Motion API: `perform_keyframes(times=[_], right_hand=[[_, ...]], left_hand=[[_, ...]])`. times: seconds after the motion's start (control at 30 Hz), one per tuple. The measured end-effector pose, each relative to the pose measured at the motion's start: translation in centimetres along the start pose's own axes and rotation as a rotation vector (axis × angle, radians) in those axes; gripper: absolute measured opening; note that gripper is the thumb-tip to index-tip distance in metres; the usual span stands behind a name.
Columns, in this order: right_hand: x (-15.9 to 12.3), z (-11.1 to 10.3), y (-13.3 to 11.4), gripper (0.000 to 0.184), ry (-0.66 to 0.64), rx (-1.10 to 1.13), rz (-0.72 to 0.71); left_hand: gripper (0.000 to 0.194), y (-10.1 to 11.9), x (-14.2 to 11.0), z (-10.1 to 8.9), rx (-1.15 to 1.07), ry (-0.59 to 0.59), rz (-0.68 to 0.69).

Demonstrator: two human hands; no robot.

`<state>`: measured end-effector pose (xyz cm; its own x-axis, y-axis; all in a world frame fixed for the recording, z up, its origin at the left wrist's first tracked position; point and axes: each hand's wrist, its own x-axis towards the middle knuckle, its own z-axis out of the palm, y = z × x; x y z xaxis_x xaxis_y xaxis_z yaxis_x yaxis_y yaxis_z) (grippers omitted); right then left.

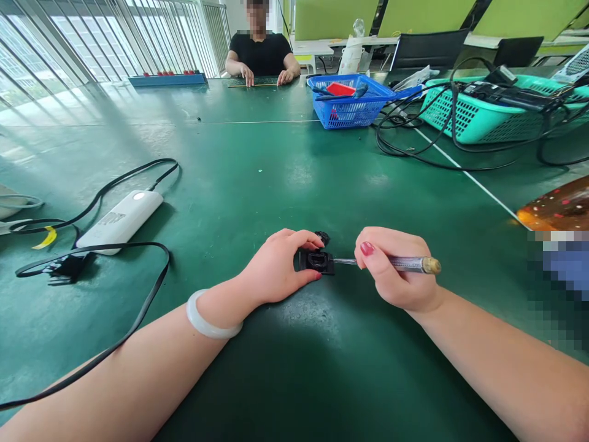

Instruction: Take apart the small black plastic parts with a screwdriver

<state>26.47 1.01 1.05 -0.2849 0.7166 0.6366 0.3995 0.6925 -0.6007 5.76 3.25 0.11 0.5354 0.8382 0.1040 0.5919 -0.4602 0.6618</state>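
On the green table, my left hand (280, 265) grips a small black plastic part (318, 261) between thumb and fingers, its hollow side facing up. A small dark round piece (323, 238) sits just beyond it, close to my fingertips; whether the two are joined I cannot tell. My right hand (394, 268) is wrapped round a screwdriver (409, 264) with a clear handle and a yellowish end cap. The screwdriver lies nearly level, and its metal shaft points left, with the tip at the right side of the black part.
A white power bank (120, 222) and a black cable (159, 288) lie left; the cable crosses my left forearm. Blue (343, 113) and teal (488, 126) baskets stand far right with tangled cables. Across the table sits a person (260, 55). A blue strip (168, 80) lies far left.
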Motion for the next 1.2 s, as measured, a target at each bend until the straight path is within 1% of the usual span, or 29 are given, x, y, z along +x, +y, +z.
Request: perform_keyframes(times=[0.13,0.23,0.4,0.53,0.67,0.83,0.9,1.0,1.2], right_hand=[[0.2,-0.1,-0.1,0.037,-0.038,-0.014,-0.050],[0.2,-0.1,0.1,0.034,-0.083,-0.020,-0.067],[0.3,-0.2,0.3,0.033,-0.115,-0.001,-0.087],[0.3,-0.2,0.4,0.037,-0.127,0.050,-0.096],[-0.1,-0.1,1.1,0.046,-0.081,0.159,-0.056],[-0.7,0.1,2.0,0.056,0.088,0.327,0.086],[-0.8,0.2,2.2,0.058,0.122,0.353,0.129],[-0.9,0.3,2.2,0.058,0.103,0.339,0.148],[-0.6,0.3,1.4,0.054,0.069,0.248,0.081]], left_hand=[[0.046,-0.1,0.0,0.0,0.006,-0.003,0.005],[0.042,-0.1,0.0,0.0,0.026,-0.010,0.019],[0.038,0.0,0.0,-0.1,0.055,-0.015,0.035],[0.037,0.0,0.0,-0.1,0.060,-0.016,0.039],[0.036,0.0,0.0,-0.1,0.070,-0.015,0.031],[0.037,-0.1,-0.1,0.0,0.061,-0.009,0.041],[0.037,-0.1,-0.1,0.0,0.058,-0.008,0.044],[0.036,-0.1,-0.1,-0.1,0.054,-0.009,0.049],[0.035,0.0,0.0,-0.1,0.062,-0.008,0.060]])
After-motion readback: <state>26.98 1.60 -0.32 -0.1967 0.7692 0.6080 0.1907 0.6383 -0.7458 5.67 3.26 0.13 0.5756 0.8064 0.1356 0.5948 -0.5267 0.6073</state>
